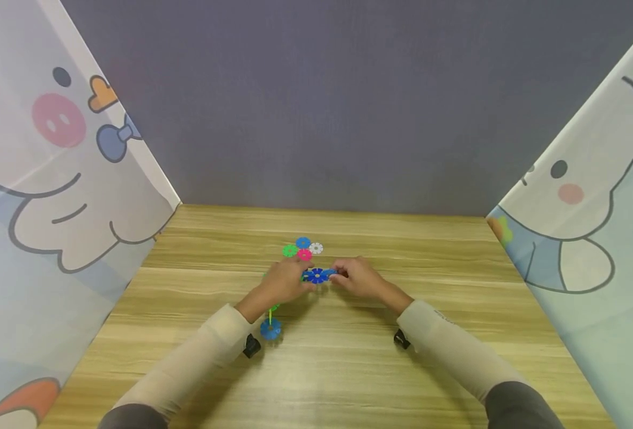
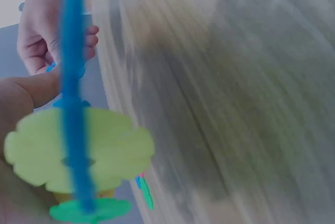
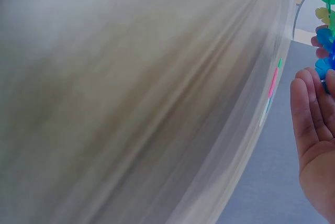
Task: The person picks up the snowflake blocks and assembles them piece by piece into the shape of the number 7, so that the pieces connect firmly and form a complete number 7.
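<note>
A chain [image 1: 321, 278] of flower-shaped discs is between the two hands, the dark blue disc near its right end in the gap. The left hand [image 1: 283, 280] holds the chain with thumb and fingers; the rest, with green and yellow discs, runs back past the palm to a blue disc [image 1: 270, 328] near the wrist. The right hand [image 1: 360, 277] pinches a light blue disc [image 1: 329, 272] just beside the dark blue one; whether they are locked together I cannot tell.

Just beyond the left hand, four discs lie close together on the bench: green [image 1: 289, 250], blue [image 1: 303, 242], white [image 1: 316, 248] and pink [image 1: 304, 254]. The bench [image 1: 348, 369] is wood-grained. A grey wall [image 1: 306, 101] stands behind it, with cartoon-printed panels [image 1: 5, 107] on both sides. The person wears pale sleeves [image 1: 198, 351], dark higher up.
</note>
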Motion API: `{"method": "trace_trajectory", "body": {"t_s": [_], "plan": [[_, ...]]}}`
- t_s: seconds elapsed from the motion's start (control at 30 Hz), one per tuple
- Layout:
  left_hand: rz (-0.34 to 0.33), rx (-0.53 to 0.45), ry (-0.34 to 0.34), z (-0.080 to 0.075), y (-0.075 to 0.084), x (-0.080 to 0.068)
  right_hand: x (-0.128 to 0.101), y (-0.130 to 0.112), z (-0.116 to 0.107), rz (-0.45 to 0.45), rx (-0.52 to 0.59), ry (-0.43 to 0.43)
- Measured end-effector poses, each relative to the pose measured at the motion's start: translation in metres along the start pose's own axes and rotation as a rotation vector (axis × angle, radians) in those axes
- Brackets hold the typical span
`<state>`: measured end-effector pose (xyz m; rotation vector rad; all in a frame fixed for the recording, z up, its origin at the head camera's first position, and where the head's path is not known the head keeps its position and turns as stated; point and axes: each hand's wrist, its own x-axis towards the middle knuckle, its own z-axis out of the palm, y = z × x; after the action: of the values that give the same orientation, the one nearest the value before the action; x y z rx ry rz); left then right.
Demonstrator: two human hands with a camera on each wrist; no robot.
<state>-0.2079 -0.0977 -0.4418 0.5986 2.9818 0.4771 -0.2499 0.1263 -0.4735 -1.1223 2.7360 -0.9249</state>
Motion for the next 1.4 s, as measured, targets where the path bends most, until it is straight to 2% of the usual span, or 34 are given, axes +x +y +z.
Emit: {"method": "trace_trajectory", "body": {"t_s": [0.3, 0.63, 0.93, 1.2, 1.4], "plan": [[0.041, 0.045, 0.065, 0.006, -0.001, -0.001, 0.002, -0.003, 0.005, 0.015, 0.023, -0.023], [0.051, 0.077, 0.070, 0.005, -0.004, -0.003, 0.005, -0.003, 0.008, 0.007, 0.065, -0.040], [0.043, 0.042, 0.077, 0.006, -0.007, -0.007, 0.008, -0.007, 0.010, -0.023, 0.091, -0.047], [0.036, 0.045, 0.083, 0.005, -0.011, -0.011, 0.010, -0.009, 0.010, -0.011, 0.105, -0.106], [0.004, 0.032, 0.065, 0.001, -0.015, -0.015, 0.016, 0.000, 0.007, 0.009, 0.104, -0.162]]}}
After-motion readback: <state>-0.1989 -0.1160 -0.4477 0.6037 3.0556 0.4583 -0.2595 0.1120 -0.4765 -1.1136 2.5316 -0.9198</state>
